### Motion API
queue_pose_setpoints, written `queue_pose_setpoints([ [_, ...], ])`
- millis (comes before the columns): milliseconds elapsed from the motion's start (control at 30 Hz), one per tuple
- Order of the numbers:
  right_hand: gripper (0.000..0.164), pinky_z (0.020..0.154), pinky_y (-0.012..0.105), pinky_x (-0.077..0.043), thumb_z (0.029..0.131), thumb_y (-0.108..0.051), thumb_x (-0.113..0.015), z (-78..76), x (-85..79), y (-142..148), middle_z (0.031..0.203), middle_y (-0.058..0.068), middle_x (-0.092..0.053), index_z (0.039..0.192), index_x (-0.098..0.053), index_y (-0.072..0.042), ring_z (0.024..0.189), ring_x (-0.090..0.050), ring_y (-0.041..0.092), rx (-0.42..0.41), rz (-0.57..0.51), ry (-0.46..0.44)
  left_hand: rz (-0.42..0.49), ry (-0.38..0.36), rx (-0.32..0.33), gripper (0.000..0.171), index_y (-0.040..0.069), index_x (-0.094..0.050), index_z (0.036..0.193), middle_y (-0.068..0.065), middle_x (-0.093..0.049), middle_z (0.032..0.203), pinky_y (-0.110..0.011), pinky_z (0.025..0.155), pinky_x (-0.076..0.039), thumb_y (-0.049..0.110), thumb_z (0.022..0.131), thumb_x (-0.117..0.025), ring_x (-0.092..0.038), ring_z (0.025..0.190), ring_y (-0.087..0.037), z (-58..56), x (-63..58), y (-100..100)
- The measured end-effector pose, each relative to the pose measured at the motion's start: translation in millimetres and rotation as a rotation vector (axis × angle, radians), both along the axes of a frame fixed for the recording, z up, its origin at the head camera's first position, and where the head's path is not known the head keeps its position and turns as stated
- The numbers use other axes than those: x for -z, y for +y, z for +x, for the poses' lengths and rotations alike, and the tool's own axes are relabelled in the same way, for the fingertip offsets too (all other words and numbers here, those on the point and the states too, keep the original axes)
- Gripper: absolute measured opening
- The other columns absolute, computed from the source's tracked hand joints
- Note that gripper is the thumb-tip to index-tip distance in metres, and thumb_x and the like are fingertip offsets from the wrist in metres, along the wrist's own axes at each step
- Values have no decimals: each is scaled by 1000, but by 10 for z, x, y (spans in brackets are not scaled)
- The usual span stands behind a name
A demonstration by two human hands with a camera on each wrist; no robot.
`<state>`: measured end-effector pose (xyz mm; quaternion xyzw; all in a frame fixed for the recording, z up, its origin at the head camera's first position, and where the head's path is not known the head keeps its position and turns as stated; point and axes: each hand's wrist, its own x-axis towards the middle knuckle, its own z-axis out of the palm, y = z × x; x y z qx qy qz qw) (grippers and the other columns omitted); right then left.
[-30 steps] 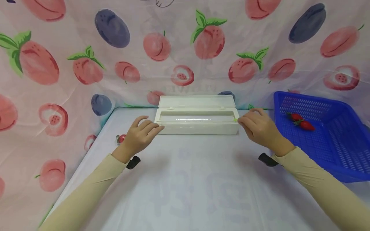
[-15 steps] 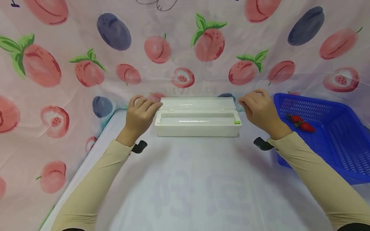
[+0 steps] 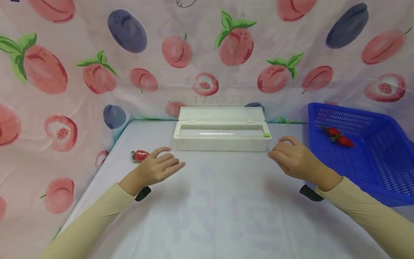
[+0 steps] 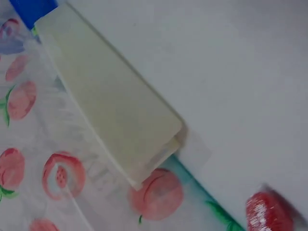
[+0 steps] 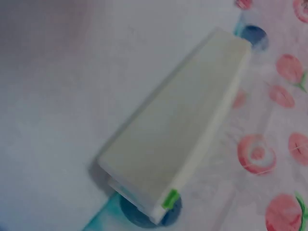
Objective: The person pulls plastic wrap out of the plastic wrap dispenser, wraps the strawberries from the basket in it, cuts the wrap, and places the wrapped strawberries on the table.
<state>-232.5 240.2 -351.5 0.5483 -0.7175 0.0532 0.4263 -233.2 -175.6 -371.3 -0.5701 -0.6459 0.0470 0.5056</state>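
fingers of the left hand [image 3: 153,169] are partly bent and a little spread; those of the right hand [image 3: 295,160] are bent more closely, the tips drawn together. whether either hand pinches something clear cannot be told, and the 2 wrist views show no fingers. both hands hang over the table [image 3: 223,212], well apart from each other, on the near side of the white box [image 3: 223,145]. the box stands near the back edge, its lid [image 3: 221,113] raised, a pale roll [image 3: 223,132] inside and a green slider [image 3: 266,135] at its right front corner. just beside the left hand lies a red strawberry [image 3: 139,155], its hard glints suggesting a wrapped fruit. farther out, at right, the blue basket [image 3: 386,154] holds 2 strawberries [image 3: 344,140], side by side and apparently bare. stage, as judged from this layout: the box is open and 1 fruit seems finished; the 2 in the basket appear to remain, neither touched by a hand. behind everything hangs a fruit-printed cloth [image 3: 236,82].
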Motion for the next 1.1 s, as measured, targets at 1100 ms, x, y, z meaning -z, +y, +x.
queue_pose_setpoints([
  [1100,24,59,26,-43,71,-5,-69,9,748,-116,62,-4,-57,91,-59,-14,54,-51,10,164,613,-194,-513,-513,-281,15,18,-62,83,7,-62,69,-30,80,-49,5,78,-68,-55,66,-11,-7,502,104],
])
